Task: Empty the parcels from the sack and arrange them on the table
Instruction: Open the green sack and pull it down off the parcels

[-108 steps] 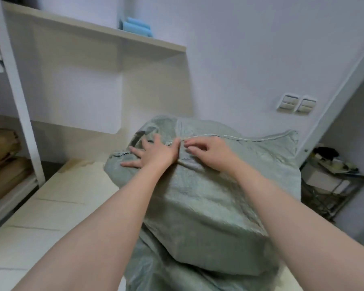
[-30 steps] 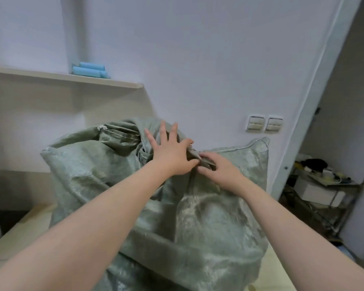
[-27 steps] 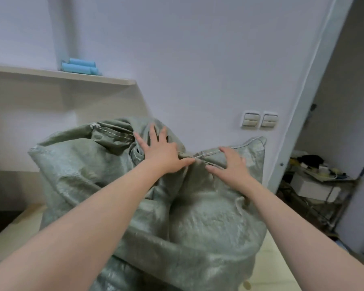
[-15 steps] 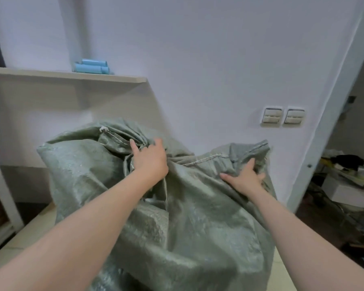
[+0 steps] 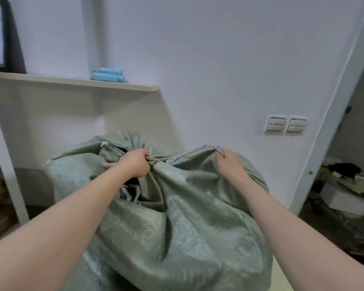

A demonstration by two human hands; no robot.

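The grey-green woven sack (image 5: 177,227) stood on the surface (image 5: 281,277) and filled the middle of the view down to 6 o'clock. Its mouth was at the top, partly gathered. The left hand (image 5: 135,165), at 11 o'clock on the sack, had its fingers curled round a bunch of the rim fabric. The right hand (image 5: 229,162), at 1 o'clock, pinched the hemmed edge of the mouth near its corner. Between the two hands the rim was pulled tight, and under the left wrist there was a dark opening with some pale strips. No parcels could be made out clearly, so I judged that all of them were inside.

The step seemed to be the opening of the mouth. Several things could go wrong. The sack looked full and heavy at the top, and only a little of the surface showed at 5 o'clock, so a strong pull to that side could tip it over the edge. The woven fabric looked smooth, so a bunch could slip out of a hand. If the mouth opened suddenly while the sack leaned, the parcels could fall out together and slide to the floor.

A shelf (image 5: 72,81) with blue rolls (image 5: 108,75) was at 10 o'clock, and wall switches (image 5: 286,124) at 2 o'clock
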